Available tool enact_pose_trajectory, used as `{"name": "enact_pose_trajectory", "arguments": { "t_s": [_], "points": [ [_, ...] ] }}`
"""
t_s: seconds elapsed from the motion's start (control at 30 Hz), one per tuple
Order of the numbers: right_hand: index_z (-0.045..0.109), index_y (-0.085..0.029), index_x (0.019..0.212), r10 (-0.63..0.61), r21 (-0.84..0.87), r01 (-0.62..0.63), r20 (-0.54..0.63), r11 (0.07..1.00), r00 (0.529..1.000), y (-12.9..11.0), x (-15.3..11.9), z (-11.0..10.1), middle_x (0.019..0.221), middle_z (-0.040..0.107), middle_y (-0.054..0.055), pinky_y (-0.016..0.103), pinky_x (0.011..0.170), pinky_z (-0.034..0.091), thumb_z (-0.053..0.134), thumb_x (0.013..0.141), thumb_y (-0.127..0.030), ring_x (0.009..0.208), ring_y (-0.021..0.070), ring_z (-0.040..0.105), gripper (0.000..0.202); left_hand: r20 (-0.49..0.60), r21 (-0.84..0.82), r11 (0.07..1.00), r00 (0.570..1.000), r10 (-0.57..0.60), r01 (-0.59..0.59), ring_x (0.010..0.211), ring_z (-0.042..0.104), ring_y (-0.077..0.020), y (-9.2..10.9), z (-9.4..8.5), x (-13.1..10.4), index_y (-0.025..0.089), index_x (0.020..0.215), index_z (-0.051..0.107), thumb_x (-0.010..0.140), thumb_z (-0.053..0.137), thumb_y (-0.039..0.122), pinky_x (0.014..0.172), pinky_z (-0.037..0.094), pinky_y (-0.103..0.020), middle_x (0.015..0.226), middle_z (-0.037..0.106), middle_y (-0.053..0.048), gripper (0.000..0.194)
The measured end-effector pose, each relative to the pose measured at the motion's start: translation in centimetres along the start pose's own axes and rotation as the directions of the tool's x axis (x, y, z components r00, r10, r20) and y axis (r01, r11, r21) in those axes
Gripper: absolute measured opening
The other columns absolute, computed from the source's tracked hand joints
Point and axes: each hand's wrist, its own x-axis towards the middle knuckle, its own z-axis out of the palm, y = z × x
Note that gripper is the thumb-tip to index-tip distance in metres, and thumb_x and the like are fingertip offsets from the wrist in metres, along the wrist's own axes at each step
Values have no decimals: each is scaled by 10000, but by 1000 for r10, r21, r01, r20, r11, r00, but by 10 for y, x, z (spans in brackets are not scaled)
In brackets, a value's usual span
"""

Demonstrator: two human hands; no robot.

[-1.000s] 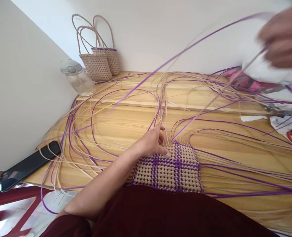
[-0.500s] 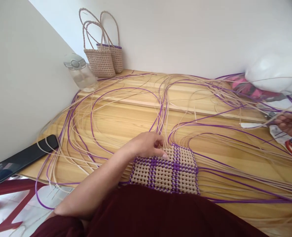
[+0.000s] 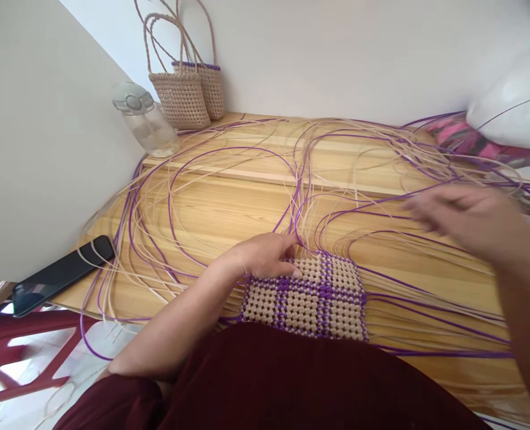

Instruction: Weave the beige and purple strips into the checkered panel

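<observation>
A woven panel (image 3: 303, 301) of beige and purple strands lies on the wooden table at my body's edge. My left hand (image 3: 271, 257) rests on its upper left part, fingers curled, with thumb and index finger at the weave where strands come out; whether a strand is pinched between them is too small to tell. Blurred by motion, my right hand (image 3: 457, 218) is raised over the strands right of the panel, and what its fingers hold, if anything, cannot be made out. Long purple and beige strands (image 3: 426, 316) fan out from the panel.
Two small woven bags (image 3: 182, 98) and a clear bottle (image 3: 151, 128) stand at the back left. A black phone (image 3: 63, 275) lies at the left edge. A white plastic bag (image 3: 511, 113) sits at the back right, above a pink patterned cloth (image 3: 459, 137). Loose strands cover much of the table.
My right hand has moved left from the far right edge, where it was by the white papers, toward the panel. My left hand stays on the panel. The view has shifted slightly.
</observation>
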Motion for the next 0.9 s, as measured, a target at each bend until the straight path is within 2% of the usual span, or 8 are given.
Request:
{"name": "enact_pose_trajectory", "arguments": {
  "t_s": [0.03,0.1,0.23,0.33,0.47,0.63,0.8,0.9],
  "points": [
    [737,-212,889,-78,-1,79,160,997,984,-27,-10,24,759,694,52,262,516,394,587,853,-534,584,134,566,357,1,2,1000,1000,-6,6,851,614,-200,1,0,-1,169,1221,565,801,667,371,747,442,-289,1001,686,-70,477],
    [736,-237,951,-217,92,197,330,976,919,-73,-26,71,805,704,28,262,589,423,598,866,-443,667,140,600,262,-2,5,1000,1000,-1,1,900,624,-217,2,0,-4,173,1224,570,804,661,362,778,445,-301,1060,689,-84,469],
    [675,-196,822,-226,92,209,258,974,939,-107,-38,124,718,654,16,263,571,371,650,819,-310,619,125,545,117,-10,-19,999,999,32,-32,986,624,-242,3,0,-10,190,1280,555,769,702,339,840,444,-317,1138,678,-89,552],
    [625,-189,790,-88,308,30,176,951,980,-96,-37,126,631,588,-7,247,518,356,634,835,-324,547,104,493,143,-30,-32,999,999,-31,30,970,624,-243,6,0,-11,182,1289,555,739,728,335,840,447,-323,1116,682,-95,596],
    [591,-189,870,133,694,-208,162,689,978,-78,-42,118,617,611,-13,227,485,422,672,823,-414,519,104,539,244,17,-1,1000,999,-28,28,919,615,-217,11,-6,-5,186,1145,628,720,725,294,802,442,-296,1036,689,-67,450],
    [583,-201,894,122,831,-177,132,527,984,-74,-53,124,701,700,16,214,508,470,692,833,-399,558,107,603,235,236,-245,968,966,104,-44,801,604,-165,1,-24,11,181,1064,594,710,750,319,729,457,-268,895,650,-20,411],
    [593,-214,884,119,870,-177,138,460,983,-71,-53,128,693,691,10,217,468,440,688,839,-412,586,127,627,224,410,-498,859,905,115,117,782,628,-172,-12,-27,22,239,1138,553,640,798,244,704,484,-290,917,659,-9,555],
    [607,-215,875,121,871,-168,126,462,985,-69,-55,130,691,681,8,220,477,448,680,849,-407,590,125,629,207,422,-444,884,904,64,145,765,630,-182,-5,-20,23,223,1058,601,631,783,201,701,486,-292,847,664,-3,464]
  ]
}}
